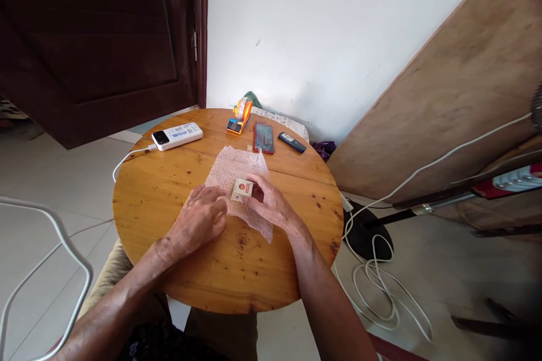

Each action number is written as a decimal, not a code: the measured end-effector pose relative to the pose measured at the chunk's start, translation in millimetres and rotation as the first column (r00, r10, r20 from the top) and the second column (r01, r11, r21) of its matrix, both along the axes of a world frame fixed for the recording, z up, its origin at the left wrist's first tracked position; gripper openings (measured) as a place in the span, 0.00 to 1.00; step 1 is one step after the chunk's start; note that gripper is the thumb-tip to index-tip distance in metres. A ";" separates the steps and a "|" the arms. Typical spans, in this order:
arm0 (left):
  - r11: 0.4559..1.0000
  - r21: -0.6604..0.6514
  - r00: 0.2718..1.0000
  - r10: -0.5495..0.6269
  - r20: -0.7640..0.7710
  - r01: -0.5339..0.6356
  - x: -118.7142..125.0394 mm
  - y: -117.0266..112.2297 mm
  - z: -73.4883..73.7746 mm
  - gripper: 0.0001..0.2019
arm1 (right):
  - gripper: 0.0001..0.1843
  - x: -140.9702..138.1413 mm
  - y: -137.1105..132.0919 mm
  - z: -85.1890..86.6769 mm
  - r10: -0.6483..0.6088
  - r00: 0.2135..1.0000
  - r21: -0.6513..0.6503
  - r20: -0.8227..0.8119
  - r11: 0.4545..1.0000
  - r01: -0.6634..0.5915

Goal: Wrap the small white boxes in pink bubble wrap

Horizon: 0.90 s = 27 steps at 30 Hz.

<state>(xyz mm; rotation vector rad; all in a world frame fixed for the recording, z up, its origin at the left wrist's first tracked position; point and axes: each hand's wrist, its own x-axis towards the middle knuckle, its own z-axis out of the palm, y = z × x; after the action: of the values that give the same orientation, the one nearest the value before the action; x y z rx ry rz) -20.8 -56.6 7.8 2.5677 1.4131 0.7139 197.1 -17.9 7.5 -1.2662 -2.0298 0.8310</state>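
Observation:
A sheet of clear bubble wrap [234, 168] lies on the round wooden table [169, 192]. On it sits a small cream and red box [242, 189]. My right hand [271, 203] pinches the box from the right side. My left hand [202, 220] rests with curled fingers on the near left edge of the bubble wrap, just beside the box.
At the table's far side lie a white power bank [176, 136] with a white cable, an orange tape dispenser [239, 115], a reddish phone [263, 137] and a small dark phone [292, 142]. A leaning wooden board [444, 90], white cables [381, 287] and a fan base stand at the right.

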 end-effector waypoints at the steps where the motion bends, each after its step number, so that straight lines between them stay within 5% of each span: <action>1: 1.000 -0.003 0.999 0.010 0.035 -0.010 2.2 4.7 5.0 0.08 | 0.22 1.2 -0.1 1.1 -0.004 0.999 -0.036 -0.045 0.999 0.002; 6: 0.966 -0.186 0.978 0.193 0.073 -0.177 18.1 34.8 27.6 0.09 | 0.25 11.2 4.3 4.0 -0.090 0.957 -0.190 -0.277 0.981 0.037; 11: 0.870 -0.398 0.925 0.362 0.114 -0.291 26.3 52.3 28.5 0.08 | 0.32 19.1 8.7 2.8 -0.116 0.927 -0.281 -0.358 0.960 0.012; 19: 0.860 -0.463 0.884 0.372 0.283 -0.214 23.4 56.5 7.0 0.09 | 0.08 11.4 7.9 0.0 -0.237 0.932 -0.181 -0.273 0.965 0.192; 27: 0.873 -0.488 0.770 0.314 0.555 -0.005 23.1 61.2 -3.8 0.09 | 0.09 6.1 8.4 -0.3 -0.301 0.905 -0.215 -0.301 0.946 0.243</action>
<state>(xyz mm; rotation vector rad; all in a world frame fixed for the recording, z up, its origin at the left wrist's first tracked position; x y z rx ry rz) 2.3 4.6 4.0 1.6280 1.3611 0.9861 203.2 -9.5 7.2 -1.3629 -1.5012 1.0229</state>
